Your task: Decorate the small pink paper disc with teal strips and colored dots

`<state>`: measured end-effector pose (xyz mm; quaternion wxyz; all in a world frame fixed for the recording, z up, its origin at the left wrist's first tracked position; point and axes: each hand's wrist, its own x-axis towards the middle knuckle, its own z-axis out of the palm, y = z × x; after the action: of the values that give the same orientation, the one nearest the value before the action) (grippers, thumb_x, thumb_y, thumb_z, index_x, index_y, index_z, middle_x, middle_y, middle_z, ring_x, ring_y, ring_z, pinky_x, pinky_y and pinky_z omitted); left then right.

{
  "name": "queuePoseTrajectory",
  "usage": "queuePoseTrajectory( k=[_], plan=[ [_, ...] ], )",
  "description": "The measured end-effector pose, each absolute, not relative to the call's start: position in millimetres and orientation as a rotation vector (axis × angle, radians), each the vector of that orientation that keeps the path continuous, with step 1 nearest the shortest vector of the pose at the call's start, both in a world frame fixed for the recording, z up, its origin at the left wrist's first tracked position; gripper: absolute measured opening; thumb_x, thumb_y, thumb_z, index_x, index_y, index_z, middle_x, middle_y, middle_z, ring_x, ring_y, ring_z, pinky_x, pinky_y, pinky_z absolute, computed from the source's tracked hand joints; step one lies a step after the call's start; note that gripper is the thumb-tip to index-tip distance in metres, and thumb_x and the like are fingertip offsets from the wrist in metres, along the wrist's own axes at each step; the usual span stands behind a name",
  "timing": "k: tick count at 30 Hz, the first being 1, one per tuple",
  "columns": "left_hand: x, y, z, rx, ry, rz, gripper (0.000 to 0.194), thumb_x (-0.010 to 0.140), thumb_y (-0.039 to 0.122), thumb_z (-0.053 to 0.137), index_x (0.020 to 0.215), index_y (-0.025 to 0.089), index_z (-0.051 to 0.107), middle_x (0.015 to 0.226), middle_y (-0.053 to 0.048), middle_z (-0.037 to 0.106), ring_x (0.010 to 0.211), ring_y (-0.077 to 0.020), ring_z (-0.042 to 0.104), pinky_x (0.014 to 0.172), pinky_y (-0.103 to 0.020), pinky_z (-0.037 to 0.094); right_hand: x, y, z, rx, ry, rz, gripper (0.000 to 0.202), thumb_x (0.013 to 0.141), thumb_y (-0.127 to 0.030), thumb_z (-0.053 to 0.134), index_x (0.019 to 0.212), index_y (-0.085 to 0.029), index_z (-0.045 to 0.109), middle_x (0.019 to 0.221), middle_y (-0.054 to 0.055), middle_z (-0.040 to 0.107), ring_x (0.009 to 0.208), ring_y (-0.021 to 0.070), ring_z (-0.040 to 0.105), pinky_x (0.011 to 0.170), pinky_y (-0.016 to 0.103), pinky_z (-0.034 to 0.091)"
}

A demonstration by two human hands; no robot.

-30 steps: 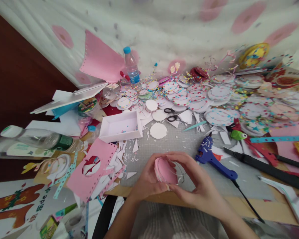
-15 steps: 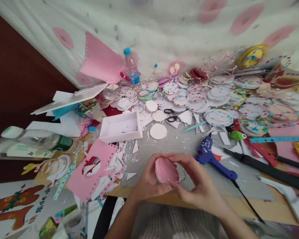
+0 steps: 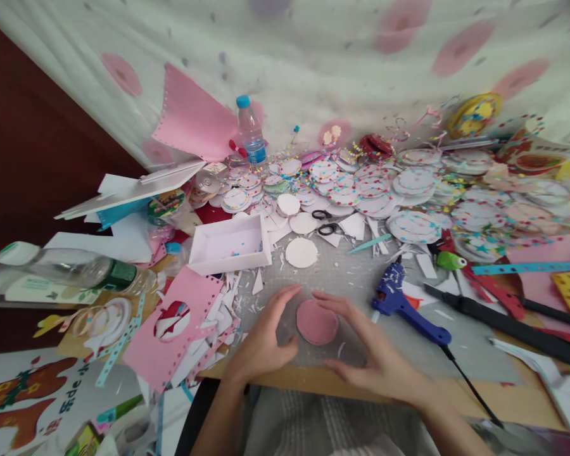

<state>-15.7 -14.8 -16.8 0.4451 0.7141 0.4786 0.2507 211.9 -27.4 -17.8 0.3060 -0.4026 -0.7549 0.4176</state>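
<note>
A round pink disc [image 3: 317, 322] with a pale edge lies flat on the grey cutting mat [image 3: 285, 288] near the front of the table. On its left, my left hand [image 3: 270, 335] is open, thumb and fingers apart, not touching it. My right hand [image 3: 356, 339] curves around the right side, also open, its index finger close to the disc's upper edge. Just beyond the disc lies a white round disc [image 3: 301, 253], with another white disc [image 3: 303, 223] behind it. A blue glue gun [image 3: 403, 304] rests to the right of my right hand.
A white open box [image 3: 230, 244] stands left of the discs, beside pink card [image 3: 173, 329] and white scraps. Scissors [image 3: 325, 223] lie behind. Decorated discs [image 3: 370, 183] pile along the back. A black-handled knife [image 3: 498, 323] lies right; bottles [image 3: 80, 266] lie left.
The pink disc, held between both hands before, now lies on the mat. Both hands have let go and spread apart on either side of it.
</note>
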Motion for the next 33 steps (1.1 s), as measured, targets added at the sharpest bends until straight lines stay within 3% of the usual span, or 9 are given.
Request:
queuePoseTrajectory(
  k=[2, 5, 7, 10, 19, 26, 33],
  plan=[
    [-17.4, -15.5, -12.6, 1.775, 1.251, 0.658, 0.067, 0.078, 0.003, 0.050, 0.139, 0.028, 0.039, 0.144, -0.007, 0.043, 0.133, -0.0230, 0.040, 0.112, -0.043, 0.033, 219.0, -29.2, -18.7, -1.149, -1.865, 0.998, 0.047, 0.088, -0.021, 0.056, 0.132, -0.026, 0.042, 0.135, 0.011, 0.050, 0.123, 0.0221, 0.050, 0.102, 0.039, 0.042],
    [-11.2, -12.0, -8.9, 1.738, 1.388, 0.804, 0.034, 0.087, 0.013, 0.049, 0.119, 0.022, 0.055, 0.115, -0.008, 0.061, 0.102, -0.0182, 0.059, 0.092, -0.034, 0.049, 225.7, -24.6, -18.0, -1.291, -1.697, 0.859, 0.024, 0.092, -0.020, 0.050, 0.115, -0.025, 0.053, 0.107, 0.007, 0.060, 0.093, 0.0170, 0.060, 0.081, 0.030, 0.050],
    [-2.1, -7.4, -8.6, 1.723, 1.452, 0.851, 0.018, 0.089, 0.019, 0.051, 0.105, 0.018, 0.060, 0.093, -0.005, 0.063, 0.081, -0.0151, 0.061, 0.076, -0.029, 0.051, 225.3, -19.0, -17.8, -1.346, -1.732, 0.846, 0.016, 0.092, -0.021, 0.051, 0.106, -0.023, 0.056, 0.092, 0.004, 0.060, 0.079, 0.0153, 0.059, 0.071, 0.028, 0.050],
    [13.0, -0.7, -10.5, 1.745, 1.480, 0.790, 0.014, 0.087, 0.019, 0.054, 0.097, 0.016, 0.062, 0.081, -0.003, 0.061, 0.069, -0.0129, 0.058, 0.064, -0.025, 0.048, 219.0, -11.7, -20.3, -1.391, -1.858, 0.867, 0.012, 0.091, -0.022, 0.053, 0.101, -0.020, 0.058, 0.084, 0.004, 0.058, 0.071, 0.0153, 0.058, 0.065, 0.028, 0.048],
    [29.1, -1.0, -15.8, 1.829, 1.440, 0.607, 0.014, 0.083, 0.014, 0.056, 0.092, 0.016, 0.067, 0.078, -0.003, 0.063, 0.068, -0.0144, 0.057, 0.062, -0.025, 0.045, 208.4, -5.3, -28.2, -1.392, -2.007, 0.937, 0.012, 0.088, -0.012, 0.052, 0.096, -0.016, 0.060, 0.082, 0.004, 0.059, 0.067, 0.0147, 0.058, 0.060, 0.026, 0.045],
    [29.8, -8.4, -18.4, 1.858, 1.419, 0.741, 0.014, 0.088, 0.014, 0.053, 0.089, 0.017, 0.066, 0.080, -0.003, 0.064, 0.075, -0.0152, 0.060, 0.066, -0.025, 0.045, 203.0, -7.1, -24.3, -1.402, -2.093, 0.844, 0.014, 0.093, -0.017, 0.048, 0.088, -0.018, 0.060, 0.081, 0.004, 0.060, 0.073, 0.0162, 0.059, 0.064, 0.026, 0.044],
    [32.9, -18.1, -23.3, 1.837, 1.462, 0.867, 0.017, 0.089, 0.011, 0.050, 0.092, 0.018, 0.065, 0.085, -0.004, 0.065, 0.081, -0.0155, 0.061, 0.072, -0.025, 0.047, 198.5, -13.6, -27.0, -1.451, -2.103, 0.705, 0.020, 0.094, -0.023, 0.047, 0.078, -0.019, 0.059, 0.071, 0.002, 0.056, 0.061, 0.0141, 0.055, 0.055, 0.024, 0.039]
  ],
)
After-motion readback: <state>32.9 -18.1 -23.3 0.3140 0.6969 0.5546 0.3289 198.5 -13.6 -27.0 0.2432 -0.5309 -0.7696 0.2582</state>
